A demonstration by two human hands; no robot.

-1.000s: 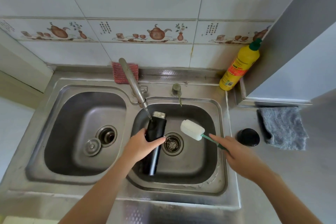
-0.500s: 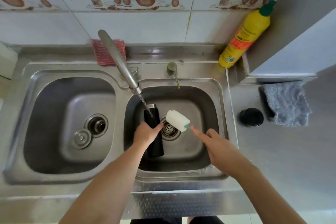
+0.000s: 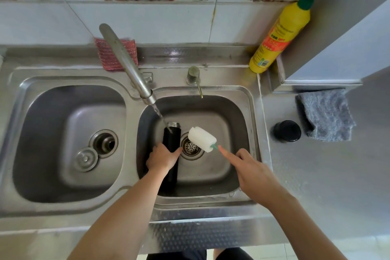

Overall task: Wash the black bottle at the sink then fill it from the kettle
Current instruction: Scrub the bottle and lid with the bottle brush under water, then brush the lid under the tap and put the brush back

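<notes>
Much of the tall black cylindrical bottle (image 3: 171, 139) was hidden behind the left hand (image 3: 162, 158), whose fingers wrapped its middle in the right steel sink basin (image 3: 245, 124). Tap water (image 3: 159, 114) ran into its open silver-rimmed mouth above that grip. Beside it, the right hand (image 3: 251, 172) pinched the green handle, mostly covered, of a white sponge brush (image 3: 202, 139).

Left basin (image 3: 42, 133) open, faucet (image 3: 126, 63) overhangs right basin (image 3: 238, 112)
</notes>
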